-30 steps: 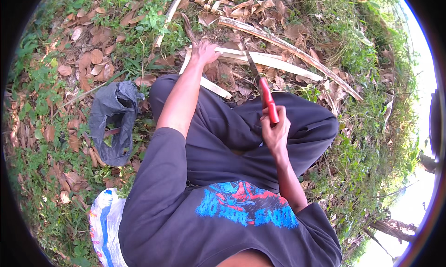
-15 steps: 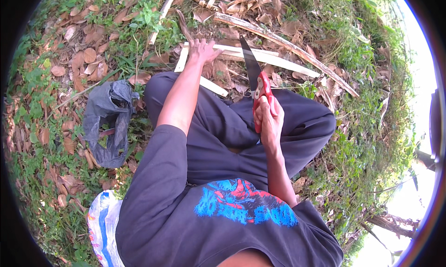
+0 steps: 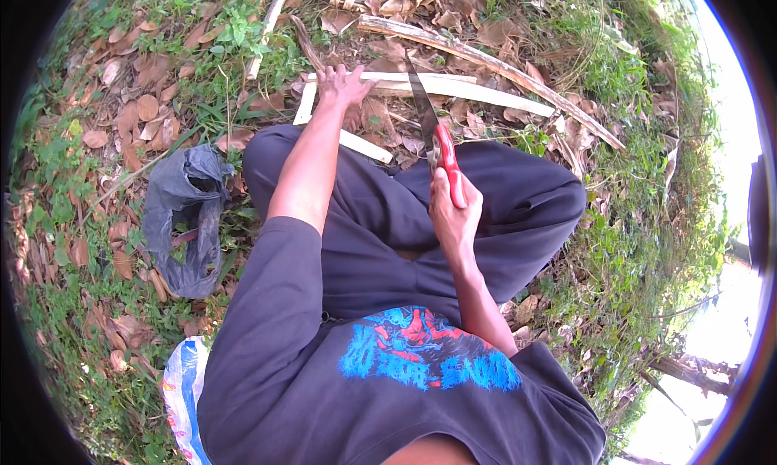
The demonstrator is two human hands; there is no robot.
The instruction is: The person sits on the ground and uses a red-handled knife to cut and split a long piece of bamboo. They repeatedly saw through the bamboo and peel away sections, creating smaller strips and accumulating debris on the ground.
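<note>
Pale split stick (image 3: 453, 84) is pinned to the ground by spread left hand (image 3: 341, 83) — steadied; red-handled saw (image 3: 437, 141) is gripped in clenched right hand (image 3: 453, 210), blade poised above.

Dark grey plastic bag (image 3: 184, 218) crumpled on the ground, well left of the grip, among dry brown leaves (image 3: 137, 117) and grass. White-and-blue woven sack (image 3: 184, 396) at lower left, near the sitter's side, partly hidden. Long dry palm frond stalk (image 3: 494, 64) runs diagonally beyond the grip, upper right. Green weeds (image 3: 639, 222) to the right. Thin pale stick (image 3: 267, 24) far up-left.
</note>
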